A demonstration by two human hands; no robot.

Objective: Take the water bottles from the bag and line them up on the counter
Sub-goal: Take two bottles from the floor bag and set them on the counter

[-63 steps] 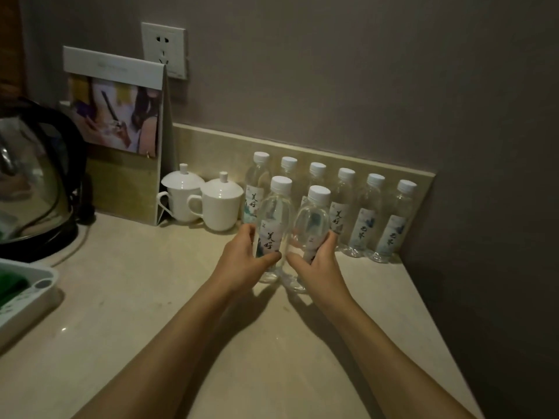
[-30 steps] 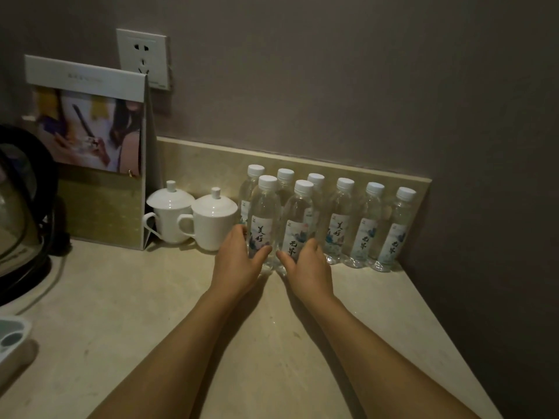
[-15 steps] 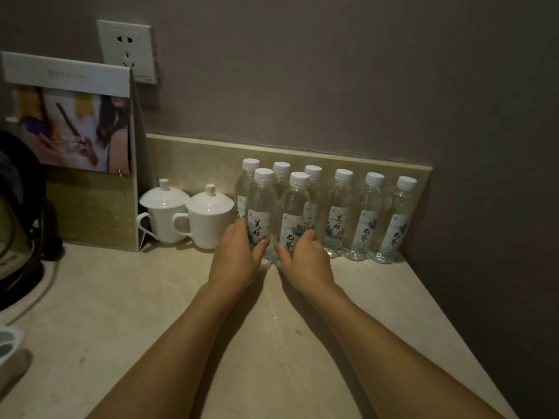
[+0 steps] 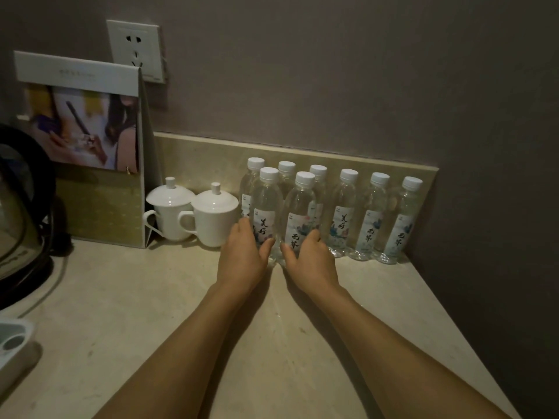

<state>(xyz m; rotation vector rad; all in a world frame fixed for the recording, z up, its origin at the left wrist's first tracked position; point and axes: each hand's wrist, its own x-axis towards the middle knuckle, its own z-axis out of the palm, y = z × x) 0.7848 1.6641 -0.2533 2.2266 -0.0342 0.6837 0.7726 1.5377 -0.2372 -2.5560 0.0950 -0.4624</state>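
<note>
Several clear water bottles with white caps stand in a back row along the beige backsplash. Two more stand upright just in front of that row's left end. My left hand grips the lower part of the front left bottle, thumb across its label. My right hand grips the base of the front right bottle. Both front bottles rest on the counter, touching each other. No bag is in view.
Two white lidded cups stand left of the bottles. A standing photo card and a wall socket are further left. A black kettle and a white tray corner sit at the left edge. A dark wall bounds the right.
Both hands carried the two front bottles back from mid-counter and set them down upright in front of the back row; over the last half second they barely moved.
</note>
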